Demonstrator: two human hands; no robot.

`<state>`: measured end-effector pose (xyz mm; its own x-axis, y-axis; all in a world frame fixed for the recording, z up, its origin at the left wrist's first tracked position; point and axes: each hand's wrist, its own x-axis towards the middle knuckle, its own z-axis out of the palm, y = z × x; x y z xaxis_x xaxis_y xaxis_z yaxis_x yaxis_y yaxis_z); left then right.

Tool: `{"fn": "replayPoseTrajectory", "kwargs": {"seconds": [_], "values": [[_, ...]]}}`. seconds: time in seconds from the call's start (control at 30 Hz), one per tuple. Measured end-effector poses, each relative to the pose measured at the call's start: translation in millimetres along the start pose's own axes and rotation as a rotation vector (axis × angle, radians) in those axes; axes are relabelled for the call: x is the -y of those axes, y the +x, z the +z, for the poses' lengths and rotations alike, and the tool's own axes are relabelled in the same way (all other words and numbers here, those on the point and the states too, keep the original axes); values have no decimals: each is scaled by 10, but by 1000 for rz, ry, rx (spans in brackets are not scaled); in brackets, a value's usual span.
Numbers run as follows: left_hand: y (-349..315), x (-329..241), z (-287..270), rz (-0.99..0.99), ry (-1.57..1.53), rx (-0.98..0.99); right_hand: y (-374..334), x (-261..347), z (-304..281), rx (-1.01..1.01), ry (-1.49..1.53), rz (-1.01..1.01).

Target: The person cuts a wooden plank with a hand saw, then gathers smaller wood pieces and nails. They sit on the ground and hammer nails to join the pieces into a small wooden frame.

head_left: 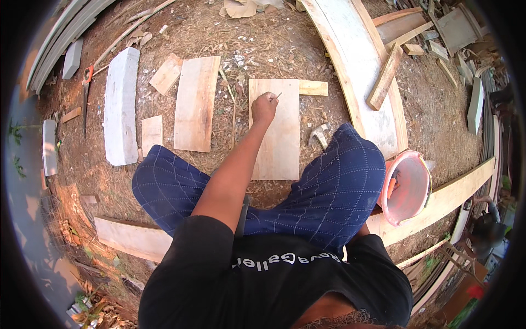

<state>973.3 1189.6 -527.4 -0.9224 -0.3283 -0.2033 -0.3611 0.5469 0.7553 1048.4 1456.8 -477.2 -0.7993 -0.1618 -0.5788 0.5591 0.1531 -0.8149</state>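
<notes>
bucket (413,183) holds orange and dark pieces (391,188) while left hand (264,108) grips nail (279,96) over board (280,145), right hand hidden, grip unclear.
</notes>
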Motion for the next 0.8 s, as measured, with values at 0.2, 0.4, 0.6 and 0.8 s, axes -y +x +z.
{"fn": "replayPoseTrajectory", "kwargs": {"seconds": [0.2, 0.4, 0.6, 0.8], "values": [[374, -286, 39, 121, 145, -42, -151, -55, -110, -110, -116, -39], [599, -333, 349, 281, 274, -72, -190, 31, -164, -162, -257, -87], [679, -23, 233, 397, 381, -95, 127, 167, -90, -110, -436, -225], [709, 98, 176, 395, 143, -65, 479, 479, 236, -112, -576, -328]]}}
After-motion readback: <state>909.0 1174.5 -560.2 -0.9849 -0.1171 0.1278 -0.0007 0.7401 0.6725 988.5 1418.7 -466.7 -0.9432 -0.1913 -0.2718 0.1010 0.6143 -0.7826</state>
